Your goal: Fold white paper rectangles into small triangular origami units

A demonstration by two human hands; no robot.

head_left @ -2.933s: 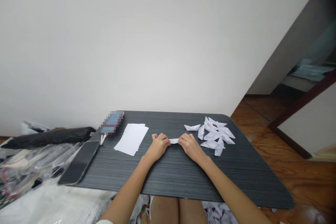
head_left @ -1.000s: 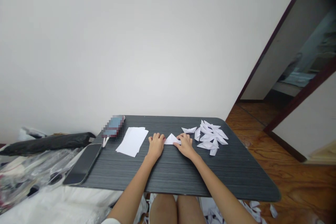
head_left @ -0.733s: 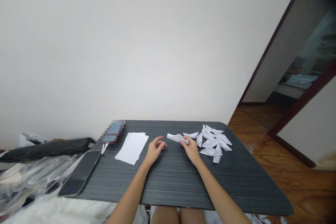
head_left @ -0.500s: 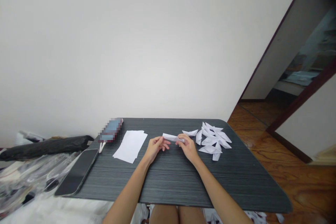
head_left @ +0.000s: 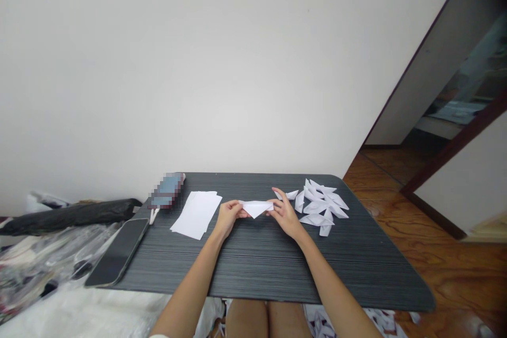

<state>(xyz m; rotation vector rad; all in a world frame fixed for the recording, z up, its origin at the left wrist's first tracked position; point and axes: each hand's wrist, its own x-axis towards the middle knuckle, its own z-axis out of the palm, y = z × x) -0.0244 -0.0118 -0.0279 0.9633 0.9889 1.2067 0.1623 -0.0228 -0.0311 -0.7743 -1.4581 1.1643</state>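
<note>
A small folded white paper triangle (head_left: 256, 207) is held just above the dark striped table (head_left: 269, 259), point facing down. My left hand (head_left: 227, 216) pinches its left corner and my right hand (head_left: 283, 213) pinches its right corner. Both hands have fingers closed on the paper. Right of my right hand lies a pile of several folded white paper pieces (head_left: 321, 205). Left of my left hand is a small stack of flat white sheets (head_left: 197, 213).
A dark phone (head_left: 118, 251) lies at the table's left front corner, with a blurred card-like item (head_left: 166, 190) behind it. A long black bundle (head_left: 67, 215) and plastic wrapping sit left of the table. Wooden floor (head_left: 435, 253) and a doorway are on the right.
The paper was pressed flat on the table between both hands, then my right hand lifted it alone. Now both hands hold it by its corners above the table, triangle point down.
</note>
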